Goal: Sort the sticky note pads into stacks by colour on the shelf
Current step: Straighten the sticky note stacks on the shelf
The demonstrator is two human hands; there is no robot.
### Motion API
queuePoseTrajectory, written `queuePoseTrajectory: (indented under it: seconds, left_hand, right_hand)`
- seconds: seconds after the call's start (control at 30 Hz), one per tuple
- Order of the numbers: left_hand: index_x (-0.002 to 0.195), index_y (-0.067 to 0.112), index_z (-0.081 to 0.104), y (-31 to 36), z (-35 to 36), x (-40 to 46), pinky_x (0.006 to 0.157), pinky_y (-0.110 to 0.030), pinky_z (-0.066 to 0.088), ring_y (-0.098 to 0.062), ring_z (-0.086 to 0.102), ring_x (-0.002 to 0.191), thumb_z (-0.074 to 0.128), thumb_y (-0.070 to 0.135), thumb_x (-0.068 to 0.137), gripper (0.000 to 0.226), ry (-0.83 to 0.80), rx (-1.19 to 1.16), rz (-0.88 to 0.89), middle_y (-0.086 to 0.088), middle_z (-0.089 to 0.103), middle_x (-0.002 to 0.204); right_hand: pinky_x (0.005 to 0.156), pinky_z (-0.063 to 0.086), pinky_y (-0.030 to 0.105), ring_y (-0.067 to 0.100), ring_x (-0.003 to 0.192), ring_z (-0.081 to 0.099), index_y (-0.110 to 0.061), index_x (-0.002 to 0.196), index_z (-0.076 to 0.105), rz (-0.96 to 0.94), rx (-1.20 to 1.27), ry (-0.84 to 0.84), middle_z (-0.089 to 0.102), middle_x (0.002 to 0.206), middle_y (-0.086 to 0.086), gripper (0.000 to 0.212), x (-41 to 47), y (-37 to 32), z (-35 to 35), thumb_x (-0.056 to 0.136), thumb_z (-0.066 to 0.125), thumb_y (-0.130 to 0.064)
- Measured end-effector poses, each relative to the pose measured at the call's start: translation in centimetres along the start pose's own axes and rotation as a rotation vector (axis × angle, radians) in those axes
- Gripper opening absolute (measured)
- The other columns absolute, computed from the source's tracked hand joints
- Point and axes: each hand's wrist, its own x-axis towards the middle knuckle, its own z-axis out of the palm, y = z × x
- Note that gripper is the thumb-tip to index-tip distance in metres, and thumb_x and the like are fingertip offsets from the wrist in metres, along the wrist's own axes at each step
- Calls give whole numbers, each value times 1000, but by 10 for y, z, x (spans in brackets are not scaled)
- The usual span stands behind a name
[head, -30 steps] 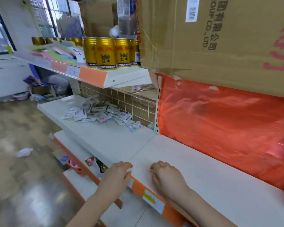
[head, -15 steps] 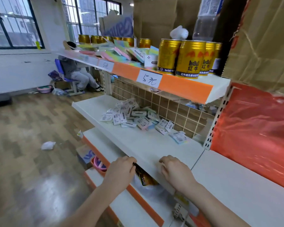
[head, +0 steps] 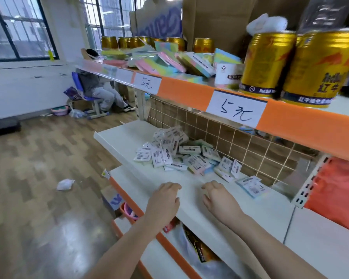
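The sticky note pads point(head: 175, 156) lie in a loose, unsorted heap toward the back of the white middle shelf point(head: 117, 137), against the wire grid backing point(head: 240, 141). They are small, flat rectangular packs in clear wrap; most show white printed labels with barcodes, and pastel edges of pink, green, blue and yellow peek out between them. Some lean on one another, others lie flat. One pad with a pale blue rim point(head: 253, 186) lies apart from the heap, nearer the shelf's right end.

Both hands sit at the shelf's front edge, empty. The left hand point(head: 163, 200) has its fingers loosely curled over the edge, and the right hand point(head: 220, 198) rests just beside it with fingers bent down onto the smooth painted surface. Neither touches a pad; bare shelf lies between the hands and the heap.

The upper shelf point(head: 185, 93), faced with an orange strip and handwritten paper price tags point(head: 237, 108), carries larger pastel pads point(head: 169, 61) in a jumble and glossy gold drink cans point(head: 268, 63) at its right end, with cardboard boxes point(head: 216, 21) behind. A lower shelf holds a crinkled snack packet point(head: 199, 250). Farther off, a person sits on a blue chair point(head: 83, 91) by the window, and crumpled paper point(head: 65, 184) lies on the wood-patterned floor.
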Motion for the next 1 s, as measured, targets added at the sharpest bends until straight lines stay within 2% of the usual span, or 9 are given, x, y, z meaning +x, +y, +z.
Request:
queuePoseTrajectory:
  seconds: [0.13, 0.3, 0.47, 0.53, 0.63, 0.73, 0.83, 0.93, 1.0]
  left_hand:
    - [139, 20, 36, -13, 0, 49, 100, -30, 33, -16, 33, 131, 42, 18, 96, 43, -62, 111, 36, 2, 40, 140]
    - [139, 13, 36, -25, 6, 102, 106, -34, 31, -20, 31, 134, 40, 16, 97, 42, -107, 218, 80, -3, 38, 143]
    - [133, 11, 38, -45, 24, 141, 101, -32, 35, -19, 33, 131, 43, 18, 94, 41, -68, 304, 185, -4, 41, 138]
    - [135, 9, 37, -53, 32, 150, 104, -32, 33, -21, 32, 133, 44, 26, 95, 44, -73, 346, 209, -6, 40, 139]
    - [134, 7, 44, -69, 45, 156, 106, -33, 32, -23, 36, 133, 55, 35, 90, 53, -59, 405, 237, -8, 47, 136]
    - [105, 11, 69, -83, 56, 156, 86, -33, 41, -20, 63, 103, 86, 40, 55, 60, 19, 375, 296, -3, 69, 104]
    - [92, 12, 72, -89, 63, 163, 77, -35, 35, -21, 66, 87, 89, 38, 47, 55, 53, 342, 337, -3, 70, 91]
    - [80, 13, 70, -92, 63, 171, 65, -31, 48, -21, 64, 74, 91, 32, 41, 48, 46, 350, 371, -3, 66, 77]
    - [72, 12, 68, -96, 63, 179, 55, -28, 49, -22, 62, 66, 91, 21, 34, 45, 40, 353, 429, -4, 63, 69]
  right_hand:
    - [86, 39, 33, 31, 110, 47, -9, 128, 50, 25, 40, 42, 52, 120, 13, 39, 44, 4, 12, 90, 43, -12]
    - [90, 39, 39, 36, 110, 50, -3, 113, 56, -5, -48, 147, 56, 116, 15, 29, 96, 3, 22, 87, 54, -16]
    - [101, 35, 41, 33, 130, 33, -4, 135, 36, 112, -82, 66, 35, 142, 13, 55, 127, -2, 35, 93, 52, -36]
    - [100, 37, 41, 33, 129, 37, -5, 137, 35, 180, -68, 80, 35, 142, 13, 59, 128, 0, 46, 92, 52, -39]
    - [94, 46, 41, 36, 119, 51, -3, 129, 50, 237, -54, 154, 49, 134, 16, 54, 125, 5, 64, 87, 62, -36]
    - [95, 45, 36, 31, 119, 51, -8, 129, 52, 280, -5, 238, 51, 134, 10, 51, 125, 2, 70, 83, 66, -27]
    - [95, 44, 34, 28, 119, 50, -10, 130, 52, 329, 19, 275, 52, 133, 5, 52, 129, -3, 71, 81, 66, -24]
    - [91, 47, 35, 29, 113, 54, -10, 126, 55, 371, 24, 309, 57, 127, 5, 48, 133, -7, 73, 82, 65, -27]
    - [85, 50, 36, 29, 105, 58, -9, 121, 58, 375, 19, 342, 61, 119, 6, 43, 133, -10, 73, 82, 62, -27]
